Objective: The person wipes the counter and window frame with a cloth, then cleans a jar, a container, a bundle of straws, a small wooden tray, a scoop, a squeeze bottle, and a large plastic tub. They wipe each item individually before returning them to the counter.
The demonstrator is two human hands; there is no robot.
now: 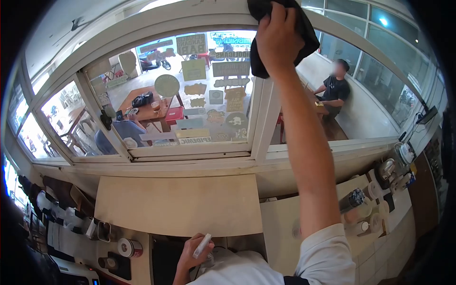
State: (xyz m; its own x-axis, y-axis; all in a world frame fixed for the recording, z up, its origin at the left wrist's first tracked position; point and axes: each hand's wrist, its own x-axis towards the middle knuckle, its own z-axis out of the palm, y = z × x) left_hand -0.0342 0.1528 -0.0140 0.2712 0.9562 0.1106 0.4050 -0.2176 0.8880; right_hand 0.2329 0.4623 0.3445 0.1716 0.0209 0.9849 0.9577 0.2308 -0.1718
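My right hand (280, 40) is raised high and presses a black cloth (306, 35) against the white window frame (261, 114), near the top of the upright between two panes. Its fingers are bent over the cloth. Low in the view, close to my body, my left hand (192, 251) is wrapped round a small bottle with a white top (203, 245); the lower part of the bottle is partly hidden. Stickers (194, 70) cover much of the middle glass pane, left of my raised arm.
Below the window is a pale wooden board (178, 204). A round tin (129, 248) stands at lower left, jars and cups (352, 199) at right. Beyond the glass, one person (336, 88) sits at right, another (118, 135) at left by a wooden table (142, 111).
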